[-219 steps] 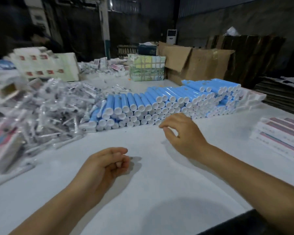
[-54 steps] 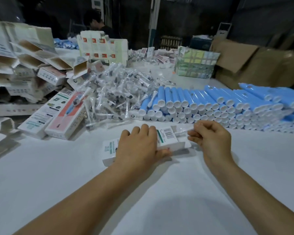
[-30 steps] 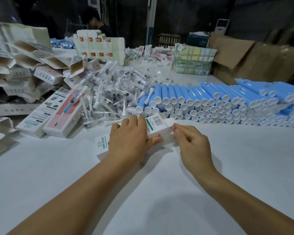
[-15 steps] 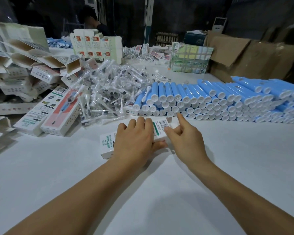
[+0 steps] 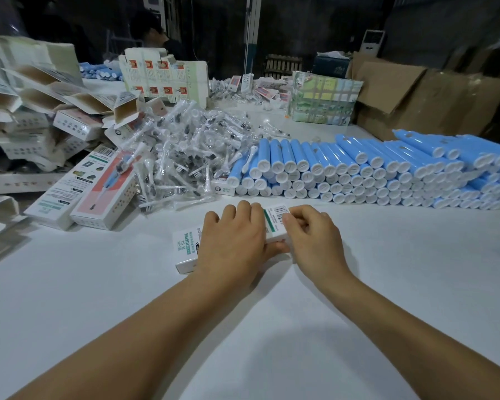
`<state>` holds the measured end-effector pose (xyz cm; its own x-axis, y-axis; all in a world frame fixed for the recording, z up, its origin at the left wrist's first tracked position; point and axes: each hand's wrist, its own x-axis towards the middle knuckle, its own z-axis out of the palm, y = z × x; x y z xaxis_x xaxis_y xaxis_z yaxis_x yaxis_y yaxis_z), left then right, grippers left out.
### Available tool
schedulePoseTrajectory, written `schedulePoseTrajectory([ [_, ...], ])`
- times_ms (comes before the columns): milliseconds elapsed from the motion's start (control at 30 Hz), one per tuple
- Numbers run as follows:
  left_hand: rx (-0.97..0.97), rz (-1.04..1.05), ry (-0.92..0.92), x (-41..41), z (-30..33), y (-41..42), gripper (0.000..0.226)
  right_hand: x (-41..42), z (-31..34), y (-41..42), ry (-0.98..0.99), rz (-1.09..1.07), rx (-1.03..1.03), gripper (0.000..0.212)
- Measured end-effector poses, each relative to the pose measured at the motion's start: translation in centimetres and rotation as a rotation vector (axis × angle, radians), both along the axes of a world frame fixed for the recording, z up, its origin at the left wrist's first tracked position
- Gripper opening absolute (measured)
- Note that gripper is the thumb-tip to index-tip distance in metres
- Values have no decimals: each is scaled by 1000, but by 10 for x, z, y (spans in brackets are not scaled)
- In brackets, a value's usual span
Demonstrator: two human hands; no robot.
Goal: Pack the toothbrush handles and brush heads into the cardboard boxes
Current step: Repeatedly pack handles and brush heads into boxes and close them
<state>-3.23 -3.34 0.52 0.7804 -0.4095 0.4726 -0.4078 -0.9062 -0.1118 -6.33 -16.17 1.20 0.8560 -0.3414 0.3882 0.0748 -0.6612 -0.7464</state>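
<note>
A white cardboard box (image 5: 185, 249) with green print lies flat on the white table in front of me. My left hand (image 5: 231, 241) lies over its middle, fingers across the top and thumb against its near side. My right hand (image 5: 312, 235) has curled fingers at the box's right end, by the barcode. A long stacked row of blue toothbrush handles (image 5: 358, 171) runs across the table behind the box. A heap of wrapped brush heads (image 5: 185, 151) lies to the left of the handles.
Two closed printed boxes (image 5: 84, 189) lie left of the heap, with a pile of open empty boxes (image 5: 41, 105) behind them. Brown cartons (image 5: 416, 96) stand at the back right. A person (image 5: 159, 36) is at the far side.
My right hand has curled its fingers onto the box's right end, where half a second ago one finger pointed out. The left hand has stayed on the box.
</note>
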Motion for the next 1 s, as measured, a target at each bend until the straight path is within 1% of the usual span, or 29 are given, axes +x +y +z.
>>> schedulePoseTrajectory([
  [67,-33,7,32,4,1,-1,81,2,2,-6,-101,-67,35,11],
  [100,-55,15,46,5,2,-1,83,3,3,-10,-147,-120,156,18],
  [133,-70,24,53,6,3,-1,84,4,5,-14,-151,-145,388,25],
  [167,-75,32,56,7,4,-1,84,5,9,-15,-103,-106,707,31],
  [200,-68,35,55,6,4,-1,83,7,10,-16,6,13,1043,38],
  [233,-57,31,51,5,4,-2,81,7,9,-15,141,158,1315,44],
  [267,-50,20,40,4,3,-3,78,6,10,-13,235,264,1471,47],
  [300,-48,5,24,1,1,-4,75,6,9,-9,262,334,1536,48],
  [367,-52,-34,-16,-4,-2,-6,71,7,8,-4,216,378,1517,42],
  [400,-61,-51,-40,-6,-2,-7,70,8,5,-3,167,362,1457,36],
  [500,-36,-88,-68,-10,-3,-7,68,7,-3,-3,61,290,1165,11],
  [533,-16,-100,-67,-10,-4,-7,68,5,-5,-2,45,254,1023,11],
  [633,-14,-114,-77,-16,-1,-7,66,-2,-10,0,7,138,413,20],
  [667,-12,-113,-78,-18,1,-8,65,-3,-11,0,-9,118,253,25],
  [700,-6,-112,-87,-19,2,-8,65,-5,-12,0,-11,104,146,31],
  [767,2,-112,-129,-20,2,-7,62,-7,-14,-1,-13,100,44,39],
  [800,0,-116,-143,-20,1,-7,61,-8,-14,-1,-5,100,29,41],
  [833,-3,-119,-147,-20,1,-6,61,-9,-12,0,14,114,72,40],
  [867,-7,-118,-149,-19,0,-6,64,-9,-10,0,34,142,218,37],
  [900,-13,-113,-148,-18,-1,-5,68,-9,-5,0,53,208,448,32],
  [933,-27,-108,-144,-17,0,-4,71,-8,-2,-1,81,291,721,30],
  [967,-47,-106,-138,-16,0,-3,72,-8,1,-3,97,359,937,31],
  [1000,-62,-106,-134,-15,0,-2,70,-6,1,-6,89,405,1041,32],
])
